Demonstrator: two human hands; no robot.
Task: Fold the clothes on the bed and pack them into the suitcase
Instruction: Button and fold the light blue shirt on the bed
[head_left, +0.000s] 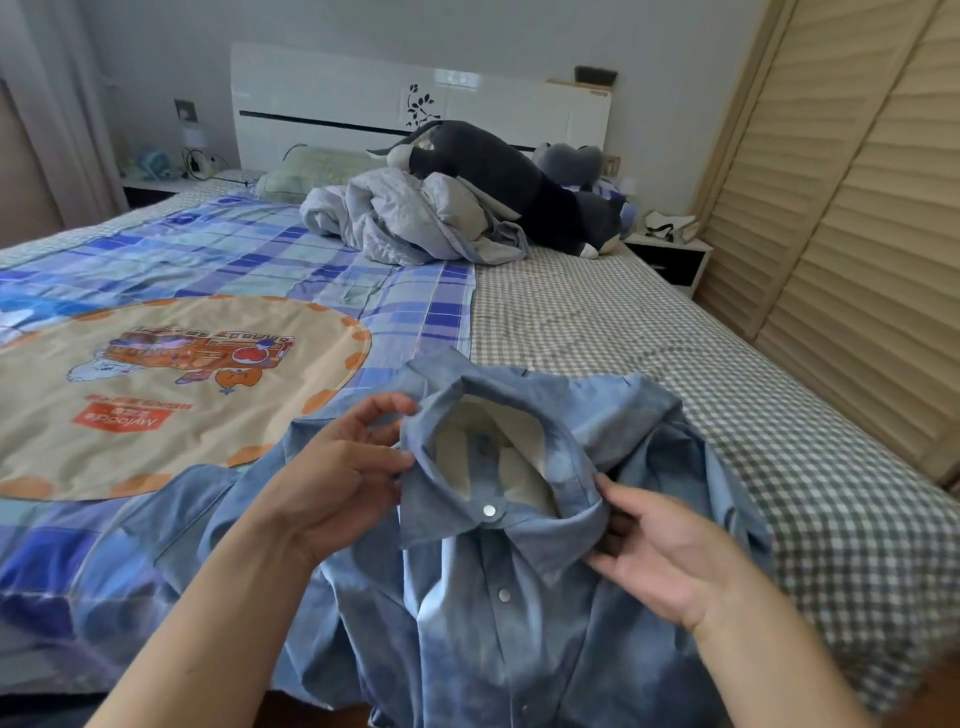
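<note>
A light blue denim shirt (498, 613) with white snap buttons lies face up at the near edge of the bed (649, 332), its collar toward the headboard and its lower part hanging over the edge. My left hand (337, 478) pinches the left side of the collar (441, 499) between thumb and fingers. My right hand (670, 551) holds the right side of the collar with its fingers curled under the fabric. No suitcase is in view.
A blue plaid quilt (218, 270) with a beige cartoon panel covers the bed's left half. A crumpled grey blanket (405, 218) and dark plush toys (498, 176) sit near the headboard. A nightstand (670, 254) and louvred wardrobe doors (852, 218) stand on the right.
</note>
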